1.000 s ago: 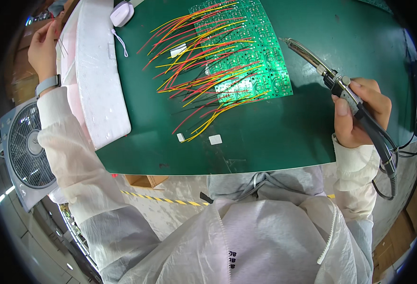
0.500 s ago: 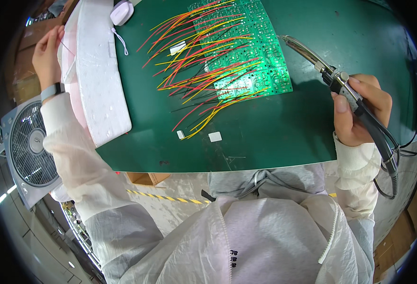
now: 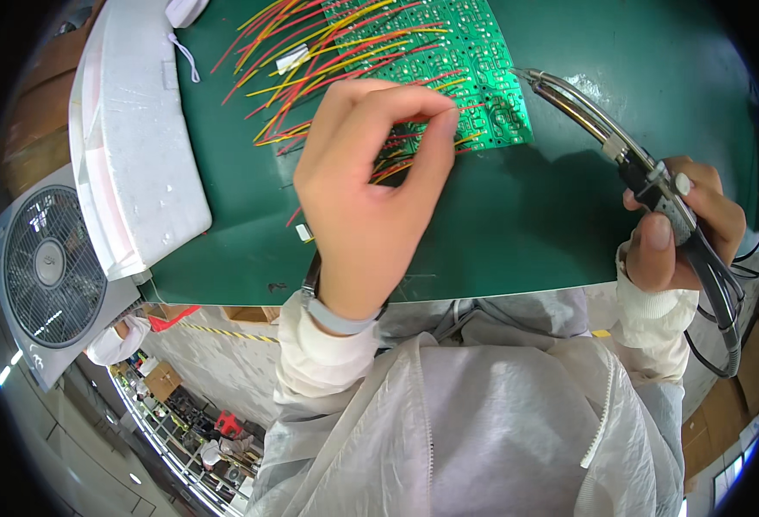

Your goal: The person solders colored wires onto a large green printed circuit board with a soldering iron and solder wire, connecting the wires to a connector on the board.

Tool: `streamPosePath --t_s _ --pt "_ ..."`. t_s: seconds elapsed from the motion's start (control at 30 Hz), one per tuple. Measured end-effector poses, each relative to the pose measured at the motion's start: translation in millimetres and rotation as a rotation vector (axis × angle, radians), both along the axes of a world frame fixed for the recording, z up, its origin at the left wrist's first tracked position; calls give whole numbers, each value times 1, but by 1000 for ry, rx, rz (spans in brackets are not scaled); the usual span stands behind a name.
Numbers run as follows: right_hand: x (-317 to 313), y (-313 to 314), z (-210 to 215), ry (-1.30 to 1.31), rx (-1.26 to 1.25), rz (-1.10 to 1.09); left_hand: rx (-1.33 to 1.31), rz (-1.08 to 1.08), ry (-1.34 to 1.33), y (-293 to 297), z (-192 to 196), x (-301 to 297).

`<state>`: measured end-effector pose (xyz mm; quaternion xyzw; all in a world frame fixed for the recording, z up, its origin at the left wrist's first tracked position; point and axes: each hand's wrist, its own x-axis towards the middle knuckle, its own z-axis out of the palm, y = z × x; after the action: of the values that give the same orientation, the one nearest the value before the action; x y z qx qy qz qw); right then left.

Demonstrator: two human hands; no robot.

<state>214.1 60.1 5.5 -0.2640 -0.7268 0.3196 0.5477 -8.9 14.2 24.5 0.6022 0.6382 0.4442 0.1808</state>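
My left hand [image 3: 358,194] reaches over the near part of a green circuit board panel [image 3: 502,82], thumb and forefinger pinched together above it. A thin wire was visible in that pinch earlier; now the fingertips mostly cover it. Red, yellow and black wires [image 3: 345,62] fan out leftward from rows on the panel, some hidden behind my hand. In my right hand [image 3: 714,207] is a soldering iron [image 3: 588,121] with a slim metal feed tube alongside. Its tip points left, near the panel's right edge; contact cannot be made out.
A white foam box [image 3: 142,129] stands along the left side of the green work mat [image 3: 517,233]. Behind its far end lies a pale case [image 3: 185,10] with a strap. A box fan [image 3: 52,258] is at far left. White pieces [image 3: 293,59] lie among the wires. Cables trail at right.
My left hand has come from beyond the foam box, rightward and nearer, to the panel. My right hand and the soldering iron have shifted slightly right and nearer.
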Motion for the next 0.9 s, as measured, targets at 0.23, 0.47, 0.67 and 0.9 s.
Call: streamPosePath --t_s 0.23,0.47,0.67,0.9 --pt "8 -12 -1 -47 -97 91 32 -21 181 0 -20 7" --pt "6 -8 0 -78 -57 98 23 -38 148 -2 -20 4" --pt "4 -7 1 -74 -83 110 39 -26 176 -2 -21 4" --pt "6 -6 2 -96 -119 108 9 -23 133 -2 -19 4"
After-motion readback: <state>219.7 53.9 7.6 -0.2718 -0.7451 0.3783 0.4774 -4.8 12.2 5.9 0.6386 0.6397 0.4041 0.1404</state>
